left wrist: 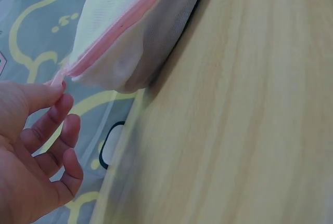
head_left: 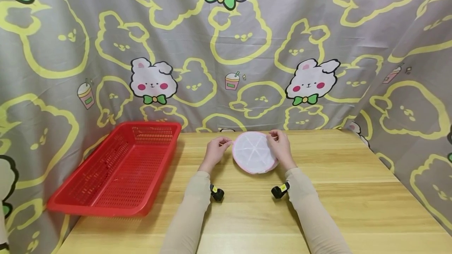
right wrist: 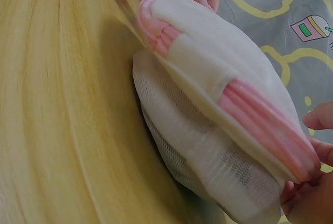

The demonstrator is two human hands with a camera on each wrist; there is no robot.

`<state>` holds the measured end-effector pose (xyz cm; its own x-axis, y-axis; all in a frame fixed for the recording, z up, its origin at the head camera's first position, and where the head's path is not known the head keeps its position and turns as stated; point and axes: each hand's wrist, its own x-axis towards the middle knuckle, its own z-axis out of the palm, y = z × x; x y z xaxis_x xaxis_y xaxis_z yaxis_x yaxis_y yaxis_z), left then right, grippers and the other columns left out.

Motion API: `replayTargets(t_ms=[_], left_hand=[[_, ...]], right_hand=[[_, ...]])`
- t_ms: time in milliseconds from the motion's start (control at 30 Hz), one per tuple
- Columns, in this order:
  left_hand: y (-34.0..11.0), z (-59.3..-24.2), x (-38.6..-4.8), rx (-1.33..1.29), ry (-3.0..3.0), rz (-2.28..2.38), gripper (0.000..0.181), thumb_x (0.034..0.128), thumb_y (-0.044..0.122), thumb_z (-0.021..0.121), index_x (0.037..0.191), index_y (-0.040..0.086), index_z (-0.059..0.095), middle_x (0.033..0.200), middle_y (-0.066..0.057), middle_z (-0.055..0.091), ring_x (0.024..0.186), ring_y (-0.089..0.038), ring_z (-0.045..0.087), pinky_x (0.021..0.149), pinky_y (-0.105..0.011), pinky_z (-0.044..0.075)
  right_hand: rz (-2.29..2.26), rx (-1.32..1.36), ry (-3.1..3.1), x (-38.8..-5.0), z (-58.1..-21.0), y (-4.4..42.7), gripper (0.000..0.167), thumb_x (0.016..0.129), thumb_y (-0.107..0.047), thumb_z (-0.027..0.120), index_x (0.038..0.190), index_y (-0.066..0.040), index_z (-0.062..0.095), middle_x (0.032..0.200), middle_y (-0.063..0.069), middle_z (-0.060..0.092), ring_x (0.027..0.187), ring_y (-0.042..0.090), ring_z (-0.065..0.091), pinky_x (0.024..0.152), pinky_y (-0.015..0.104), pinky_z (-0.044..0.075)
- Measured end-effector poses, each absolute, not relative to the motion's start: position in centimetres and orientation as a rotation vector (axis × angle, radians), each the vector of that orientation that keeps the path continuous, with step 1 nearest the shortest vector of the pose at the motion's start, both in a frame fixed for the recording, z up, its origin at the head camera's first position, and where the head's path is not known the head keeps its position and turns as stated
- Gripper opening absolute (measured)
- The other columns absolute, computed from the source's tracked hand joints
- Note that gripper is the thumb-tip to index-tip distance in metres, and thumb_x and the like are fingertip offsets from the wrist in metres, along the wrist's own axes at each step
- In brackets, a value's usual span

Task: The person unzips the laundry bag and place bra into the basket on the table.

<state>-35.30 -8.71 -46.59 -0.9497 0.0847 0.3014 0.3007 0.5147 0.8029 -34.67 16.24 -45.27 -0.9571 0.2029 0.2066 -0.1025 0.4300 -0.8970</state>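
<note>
- Near the table's [head_left: 243, 222] far edge, midway along, lies the white mesh bag [head_left: 252, 154].
- Left hand [head_left: 216, 150] pinches its pink tab [left wrist: 59, 77]; right hand [head_left: 281, 150] grips the rim.
- An uneven pull might let the thin tab slip loose, tipping the bag sideways.

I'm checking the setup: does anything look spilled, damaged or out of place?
Nothing looks spilled or damaged. The red basket looks odd: its near-left corner shows past the edge of the table; whether its base overhangs, I can't tell.
</note>
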Motion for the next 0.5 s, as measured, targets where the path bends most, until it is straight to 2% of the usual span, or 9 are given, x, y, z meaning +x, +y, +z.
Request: replayTargets(t_ms=[233,500], left_hand=[[-8.2,-46.6,-35.7,-0.283,-2.499,-1.489,0.015,0.0938,0.018,0.065,0.101,0.007,0.073,0.091,-0.012,0.069,0.077,-0.018,0.064,0.066,-0.024,0.05],[-7.5,-47.2,-36.3,-0.214,-2.464,-1.586,0.014,0.0931,0.016,0.066,0.1,0.007,0.073,0.091,-0.012,0.069,0.081,-0.026,0.067,0.066,-0.023,0.05]], right_hand=[[1.545,-0.086,-2.394,-34.9,-45.5,16.5,0.033,0.093,-0.018,0.057,0.121,0.001,0.057,0.116,0.018,0.053,0.105,0.028,0.047,0.09,0.034,0.037],[1.567,-0.062,-2.399,-35.0,-45.5,16.6,0.036,0.094,-0.017,0.058,0.124,0.002,0.056,0.121,0.02,0.054,0.108,0.03,0.049,0.094,0.037,0.039]])
